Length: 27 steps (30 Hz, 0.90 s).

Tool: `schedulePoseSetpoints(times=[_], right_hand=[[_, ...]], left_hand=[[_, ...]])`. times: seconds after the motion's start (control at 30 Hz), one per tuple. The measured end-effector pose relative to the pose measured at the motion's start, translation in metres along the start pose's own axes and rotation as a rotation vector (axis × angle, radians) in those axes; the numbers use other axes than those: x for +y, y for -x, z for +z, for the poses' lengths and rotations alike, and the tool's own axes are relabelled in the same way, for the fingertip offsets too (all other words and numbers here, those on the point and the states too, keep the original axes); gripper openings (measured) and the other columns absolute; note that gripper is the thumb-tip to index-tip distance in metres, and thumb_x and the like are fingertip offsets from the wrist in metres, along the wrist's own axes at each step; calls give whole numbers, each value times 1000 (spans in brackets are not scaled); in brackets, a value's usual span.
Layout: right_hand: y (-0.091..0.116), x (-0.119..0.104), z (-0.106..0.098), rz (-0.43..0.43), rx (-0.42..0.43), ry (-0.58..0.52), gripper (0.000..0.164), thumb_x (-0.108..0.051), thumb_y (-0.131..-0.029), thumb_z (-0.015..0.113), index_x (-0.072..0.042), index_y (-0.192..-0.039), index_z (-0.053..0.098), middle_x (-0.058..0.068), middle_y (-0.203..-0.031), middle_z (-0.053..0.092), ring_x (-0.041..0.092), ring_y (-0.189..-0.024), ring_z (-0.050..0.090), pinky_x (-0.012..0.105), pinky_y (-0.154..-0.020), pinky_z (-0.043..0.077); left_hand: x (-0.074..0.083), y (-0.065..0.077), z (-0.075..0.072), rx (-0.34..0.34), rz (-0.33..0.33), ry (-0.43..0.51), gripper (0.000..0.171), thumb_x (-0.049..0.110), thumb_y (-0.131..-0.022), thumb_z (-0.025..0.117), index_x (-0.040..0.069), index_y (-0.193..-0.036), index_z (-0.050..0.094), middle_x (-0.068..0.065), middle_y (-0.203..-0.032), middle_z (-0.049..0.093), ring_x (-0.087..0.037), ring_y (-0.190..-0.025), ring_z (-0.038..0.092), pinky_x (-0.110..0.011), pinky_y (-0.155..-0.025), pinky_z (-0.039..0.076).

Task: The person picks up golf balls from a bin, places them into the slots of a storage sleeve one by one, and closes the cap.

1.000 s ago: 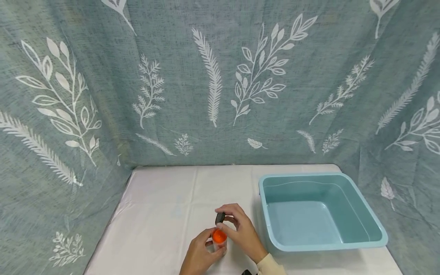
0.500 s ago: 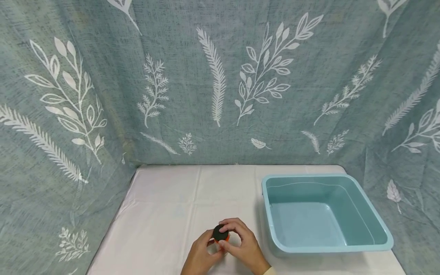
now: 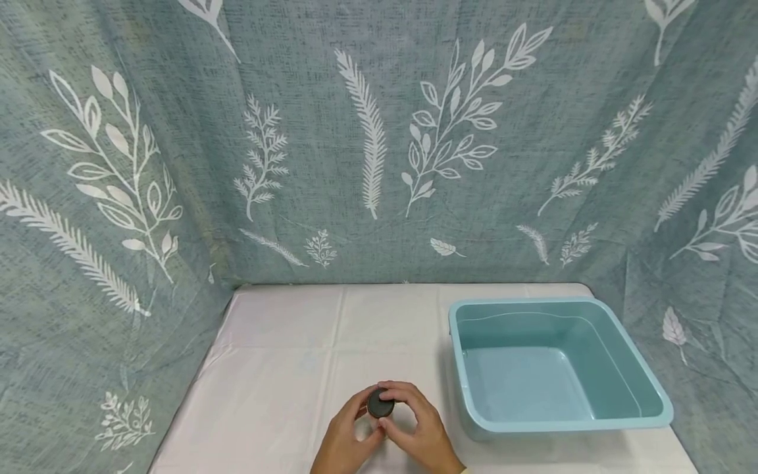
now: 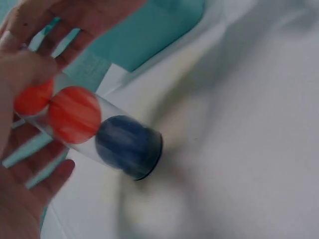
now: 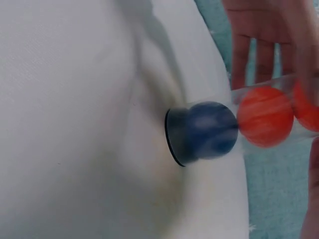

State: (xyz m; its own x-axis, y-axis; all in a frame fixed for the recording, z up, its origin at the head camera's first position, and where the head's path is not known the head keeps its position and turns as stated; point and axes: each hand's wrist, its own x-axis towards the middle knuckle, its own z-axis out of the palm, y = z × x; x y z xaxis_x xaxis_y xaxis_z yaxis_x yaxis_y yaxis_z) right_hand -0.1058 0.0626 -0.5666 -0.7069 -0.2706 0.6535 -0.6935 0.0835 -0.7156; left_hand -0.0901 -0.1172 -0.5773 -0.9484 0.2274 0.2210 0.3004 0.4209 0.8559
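Observation:
A clear tube (image 4: 94,133) stands between my hands. Through its wall show orange-red balls (image 4: 75,114) and a dark blue ball (image 4: 118,142), the blue one nearest the black base (image 4: 150,158). At the tube's top in the head view sits a round black lid (image 3: 381,403). My left hand (image 3: 345,436) curls round the tube from the left. From the right, my right hand (image 3: 425,429) grips the lid, thumb at its near edge and fingers over its far side. Both wrist views are partly blurred, and the lid is hidden there by the hands.
A light blue plastic basin (image 3: 462,368) stands on the right of the white-covered table (image 3: 284,368), with nothing inside it. A grey-green leaf-patterned curtain (image 3: 320,158) hangs behind the table and along both sides.
My right hand has brought the black lid from tilted above the tube down flat onto its top, covering the orange ball seen there. The left hand keeps its grip.

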Motion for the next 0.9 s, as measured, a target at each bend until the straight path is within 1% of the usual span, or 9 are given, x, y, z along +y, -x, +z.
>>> schedulePoseSetpoints(times=[0.13,0.27,0.33,0.4,0.5,0.57,0.7,0.8,0.9], right_hand=[[9,12,1,9,-4,21,40,5,-85,77,-9,-120,63,17,-135,58,29,-124,58,28,-102,51],[8,13,-2,-24,-16,78,40,0,-84,79,-14,-119,66,14,-139,56,27,-127,55,28,-104,49],[6,13,-4,-93,-26,152,41,-3,-83,81,-14,-119,68,13,-139,57,27,-126,55,28,-105,48],[4,13,-6,-193,-31,246,39,-8,-83,81,-12,-120,69,13,-137,59,27,-123,56,29,-105,49],[4,14,-7,-335,-14,391,35,-18,-86,80,-9,-118,71,13,-132,63,28,-117,60,30,-103,50],[6,15,-7,-386,9,443,32,-22,-88,78,-7,-115,72,13,-129,65,28,-113,63,30,-99,51],[6,17,-4,-374,43,452,29,-20,-87,78,-7,-112,73,13,-125,67,26,-109,66,31,-94,53],[4,17,-3,-323,28,404,30,-15,-86,79,-7,-114,71,14,-127,65,27,-111,65,30,-97,53],[5,16,-3,-267,-2,353,30,-11,-88,78,-7,-116,69,14,-130,62,27,-114,63,27,-100,52]], left_hand=[[7,-1,-2,-7,-14,93,51,9,-98,62,6,-147,46,-8,-147,52,-27,-128,56,-39,-107,48],[13,-4,-1,33,-29,132,36,11,-107,49,6,-142,53,-7,-141,58,-25,-122,61,-40,-102,52],[15,-5,0,57,-61,156,33,17,-109,47,6,-139,55,-8,-136,62,-26,-118,63,-41,-100,54],[16,-4,1,69,-108,187,34,21,-108,49,6,-137,57,-8,-133,63,-25,-117,63,-39,-99,54],[16,-1,3,56,-172,258,37,25,-108,51,6,-138,56,-11,-134,62,-23,-121,61,-32,-102,52],[16,0,4,43,-190,308,38,25,-107,53,5,-139,55,-12,-137,60,-20,-124,59,-27,-103,50],[17,-3,4,49,-141,351,36,21,-107,52,4,-139,54,-14,-140,58,-23,-129,55,-23,-104,46],[19,-5,5,65,-108,310,36,21,-108,49,3,-140,53,-16,-141,56,-30,-131,53,-24,-105,46],[20,-4,8,61,-115,246,39,24,-109,46,3,-142,50,-16,-143,54,-32,-132,52,-29,-107,46]])
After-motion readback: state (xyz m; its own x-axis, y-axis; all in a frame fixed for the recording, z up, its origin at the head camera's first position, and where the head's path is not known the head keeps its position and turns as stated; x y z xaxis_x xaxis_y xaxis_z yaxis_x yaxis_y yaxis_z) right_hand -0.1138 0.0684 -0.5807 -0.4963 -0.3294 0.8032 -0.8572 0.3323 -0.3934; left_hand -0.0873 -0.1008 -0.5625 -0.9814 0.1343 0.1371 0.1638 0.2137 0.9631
